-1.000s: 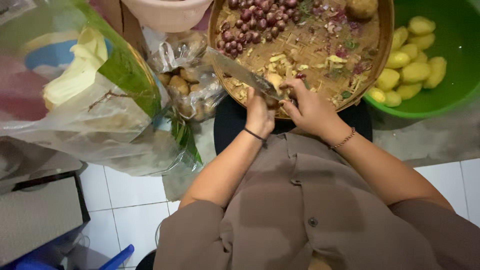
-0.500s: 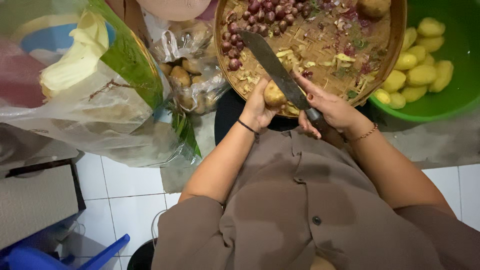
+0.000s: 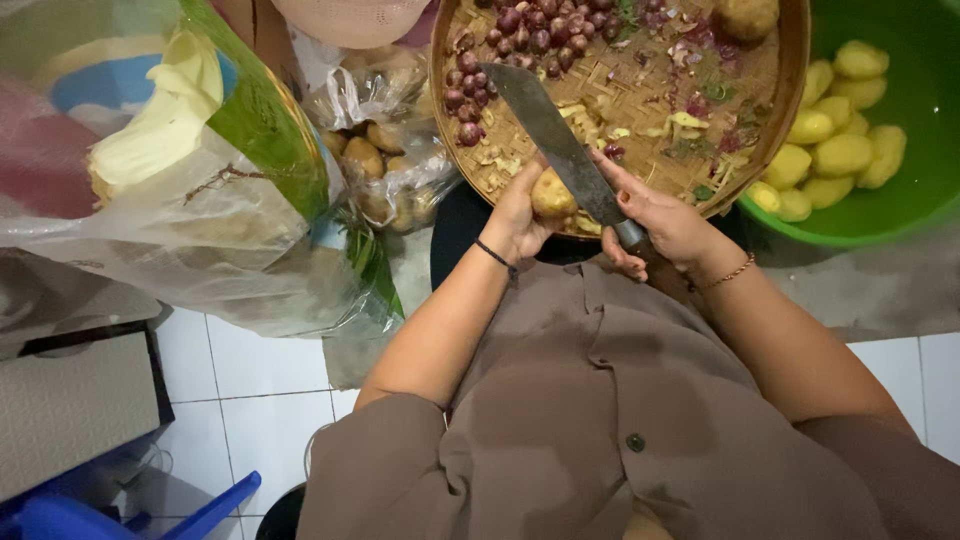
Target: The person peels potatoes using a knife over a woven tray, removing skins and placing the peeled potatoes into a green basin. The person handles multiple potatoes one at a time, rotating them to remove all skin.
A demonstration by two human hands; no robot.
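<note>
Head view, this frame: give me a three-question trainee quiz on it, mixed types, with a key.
1. True or false: the left hand holds a potato.
2. The knife is gripped by which hand? A) left B) right C) neither
3. Fill in: the peeled yellow potatoes lie in a ____ basin, right of the woven tray.

Key: 1 true; 2 B, the right hand; 3 green.

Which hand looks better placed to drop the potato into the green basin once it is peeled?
Probably the left hand: it alone holds the potato. The right hand is nearer the green basin but grips the knife.
</note>
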